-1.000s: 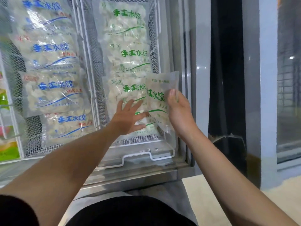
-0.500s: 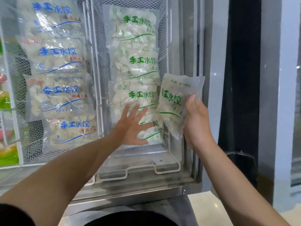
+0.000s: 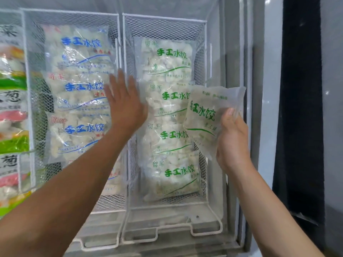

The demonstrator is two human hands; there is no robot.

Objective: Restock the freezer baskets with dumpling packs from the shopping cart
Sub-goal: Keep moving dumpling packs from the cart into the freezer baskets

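The right hand (image 3: 233, 140) grasped one green-print dumpling pack (image 3: 209, 119) by its right edge, thumb across the front face, and held it tilted just beside the right wall of the right freezer basket (image 3: 202, 28), over the basket's right rim. That grip judged suited to steering the pack's lower edge into the basket.

The left hand (image 3: 123, 106) was released, fingers straight and spread, hovering in front of the divide between the two baskets. Contact with any pack could not be told. Judged purpose: to press or hold aside the stock and open a slot for the incoming pack.

The right basket held a row of green-print packs (image 3: 167, 112), overlapping like shingles so each heading showed. The left freezer basket (image 3: 74, 13) held blue-print packs (image 3: 79, 89) laid the same way. The colours were kept apart by basket, which would explain the held pack going to the right one.

Legible writing: "手工水饺" in green on the right-hand stock and the held pack, in blue on the left-hand stock. Small characters at the pack corners appeared to read "留羊"; uncertain. Finer print was unreadable. Colourful packs (image 3: 11, 108) at far left showed a large "葱".

The shopping cart was not in view.
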